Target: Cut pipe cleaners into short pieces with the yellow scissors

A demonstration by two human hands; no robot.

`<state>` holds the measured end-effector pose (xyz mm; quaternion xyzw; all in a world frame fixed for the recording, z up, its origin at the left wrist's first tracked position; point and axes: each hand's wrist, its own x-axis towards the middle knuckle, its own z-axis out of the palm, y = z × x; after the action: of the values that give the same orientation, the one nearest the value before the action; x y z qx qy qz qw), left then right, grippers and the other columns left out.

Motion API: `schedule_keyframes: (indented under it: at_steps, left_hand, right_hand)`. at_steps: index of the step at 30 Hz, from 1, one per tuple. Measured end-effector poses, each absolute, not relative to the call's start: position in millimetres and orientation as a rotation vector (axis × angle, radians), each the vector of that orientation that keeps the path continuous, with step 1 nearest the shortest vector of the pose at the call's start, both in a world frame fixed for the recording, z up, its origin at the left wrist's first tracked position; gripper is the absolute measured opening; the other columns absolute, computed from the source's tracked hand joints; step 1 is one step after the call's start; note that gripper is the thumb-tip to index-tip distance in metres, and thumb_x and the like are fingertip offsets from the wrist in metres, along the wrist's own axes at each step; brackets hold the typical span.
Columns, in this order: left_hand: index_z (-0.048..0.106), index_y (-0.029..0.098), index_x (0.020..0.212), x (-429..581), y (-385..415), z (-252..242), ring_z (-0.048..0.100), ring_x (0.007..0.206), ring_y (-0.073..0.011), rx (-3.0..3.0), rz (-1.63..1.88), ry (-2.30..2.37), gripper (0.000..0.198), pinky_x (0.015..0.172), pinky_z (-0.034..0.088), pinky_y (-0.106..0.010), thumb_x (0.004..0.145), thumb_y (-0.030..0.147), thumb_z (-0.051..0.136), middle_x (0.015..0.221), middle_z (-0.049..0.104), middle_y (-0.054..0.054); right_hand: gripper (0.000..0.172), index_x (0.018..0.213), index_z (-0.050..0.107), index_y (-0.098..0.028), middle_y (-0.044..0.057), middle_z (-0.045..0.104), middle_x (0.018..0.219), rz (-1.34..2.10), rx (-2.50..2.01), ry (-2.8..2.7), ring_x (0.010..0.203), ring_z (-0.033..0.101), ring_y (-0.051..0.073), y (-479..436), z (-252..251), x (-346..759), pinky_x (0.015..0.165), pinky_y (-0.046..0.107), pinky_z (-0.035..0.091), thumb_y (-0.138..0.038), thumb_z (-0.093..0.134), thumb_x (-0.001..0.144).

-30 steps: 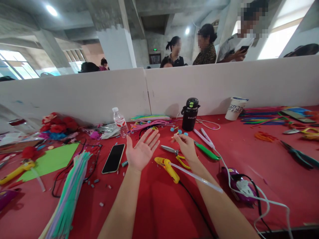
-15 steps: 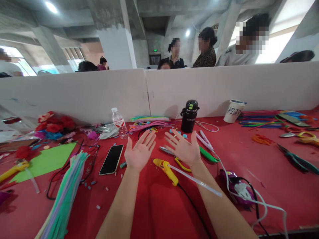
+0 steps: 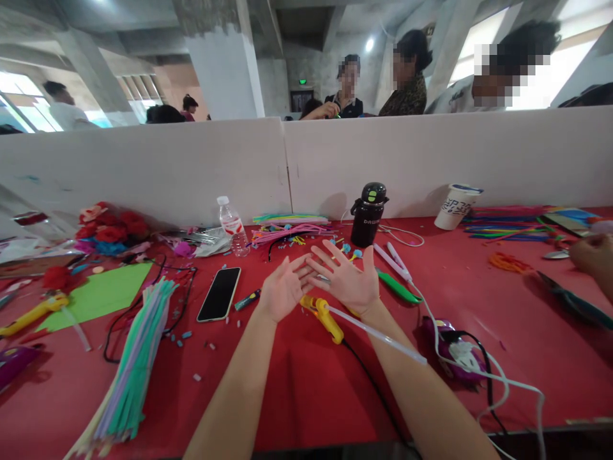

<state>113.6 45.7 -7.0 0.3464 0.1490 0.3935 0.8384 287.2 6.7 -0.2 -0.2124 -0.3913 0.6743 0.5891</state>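
My left hand and my right hand hover palm-up over the red table, fingers spread and empty. The fingertips of the two hands overlap near the middle. Just below them lies a yellow glue gun with a clear glue stick sticking out to the right and a black cord trailing toward me. A black phone lies face up left of my left hand. A green-handled tool lies right of my right hand.
A black flask, a water bottle and a paper cup stand by the white partition. Pipe cleaner bundles lie left, a purple device with white cable right. Another person's hand reaches in at far right.
My two hands moved closer together until the fingertips overlap. One second ago the right hand was turned partly sideways near small beads; it now shows its palm. Another person's hand has appeared at right.
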Motion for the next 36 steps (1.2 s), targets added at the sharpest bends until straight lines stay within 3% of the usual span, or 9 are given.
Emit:
schedule_keyframes:
  at_steps: [3, 6, 16, 22, 28, 30, 34, 36]
  left_hand:
    - [0.060, 0.016, 0.117, 117, 45, -13, 0.064, 0.106, -0.0243, 0.808, 0.787, 0.391, 0.034, 0.096, 0.044, -0.038, 0.087, 0.030, 0.055, 0.116, 0.067, -0.013]
    - [0.063, 0.014, 0.109, 119, 42, -13, 0.066, 0.102, -0.0239, 0.853, 0.794, 0.410, 0.027, 0.095, 0.044, -0.038, 0.085, 0.025, 0.058, 0.113, 0.069, -0.014]
    - [0.063, 0.009, 0.117, 115, 48, -2, 0.053, 0.125, -0.0296, 0.772, 0.882, 0.401, 0.042, 0.104, 0.040, -0.042, 0.089, 0.037, 0.049, 0.126, 0.062, -0.018]
    - [0.068, 0.012, 0.110, 126, 43, -5, 0.052, 0.126, -0.0275, 0.891, 0.881, 0.455, 0.033, 0.104, 0.040, -0.038, 0.085, 0.029, 0.056, 0.126, 0.063, -0.015]
    - [0.067, 0.012, 0.116, 123, 43, -4, 0.052, 0.125, -0.0305, 0.963, 0.884, 0.463, 0.044, 0.106, 0.037, -0.042, 0.082, 0.040, 0.060, 0.130, 0.060, -0.017]
    - [0.068, 0.012, 0.114, 123, 41, -2, 0.055, 0.121, -0.0323, 1.008, 0.903, 0.480, 0.047, 0.106, 0.037, -0.045, 0.079, 0.043, 0.064, 0.125, 0.063, -0.017]
    - [0.069, 0.015, 0.114, 123, 36, 3, 0.061, 0.113, -0.0304, 1.263, 0.944, 0.613, 0.043, 0.104, 0.039, -0.042, 0.078, 0.038, 0.069, 0.111, 0.071, -0.014]
    - [0.070, 0.016, 0.112, 120, 39, 3, 0.065, 0.105, -0.0271, 1.361, 1.034, 0.699, 0.040, 0.098, 0.043, -0.037, 0.077, 0.035, 0.071, 0.103, 0.073, -0.012]
  right_hand:
    - [0.087, 0.136, 0.047, -0.033, 0.004, 0.034, 0.153, 1.593, -0.443, -0.862, 0.136, 0.037, 0.029, 9, -4, 289, 0.097, 0.056, 0.041, -0.084, 0.006, 0.079]
    - [0.085, 0.135, 0.048, -0.033, 0.004, 0.031, 0.155, 1.614, -0.414, -0.860, 0.137, 0.036, 0.029, 12, -6, 290, 0.095, 0.058, 0.042, -0.084, 0.007, 0.079]
    - [0.076, 0.131, 0.054, -0.030, 0.002, 0.026, 0.157, 1.564, -0.351, -1.027, 0.141, 0.028, 0.024, 18, -10, 287, 0.099, 0.050, 0.044, -0.075, 0.013, 0.087]
    - [0.076, 0.133, 0.053, -0.034, -0.002, 0.026, 0.157, 1.498, -0.425, -1.099, 0.143, 0.026, 0.025, 19, -8, 288, 0.096, 0.049, 0.047, -0.077, 0.013, 0.085]
    - [0.067, 0.139, 0.046, -0.036, 0.001, 0.026, 0.157, 1.410, -0.402, -1.178, 0.143, 0.025, 0.027, 25, -16, 287, 0.092, 0.052, 0.049, -0.073, 0.026, 0.088]
    - [0.064, 0.138, 0.048, -0.034, 0.001, 0.022, 0.158, 1.274, -0.495, -1.246, 0.143, 0.024, 0.028, 25, -20, 286, 0.098, 0.051, 0.044, -0.071, 0.035, 0.088]
    - [0.060, 0.128, 0.060, -0.030, 0.001, 0.023, 0.158, 0.901, -0.711, -1.386, 0.144, 0.021, 0.026, 32, -23, 286, 0.115, 0.046, 0.023, -0.069, 0.044, 0.086]
    - [0.060, 0.128, 0.060, -0.029, 0.002, 0.030, 0.155, 0.770, -0.783, -1.362, 0.143, 0.025, 0.023, 40, -21, 295, 0.115, 0.043, 0.024, -0.068, 0.043, 0.086]
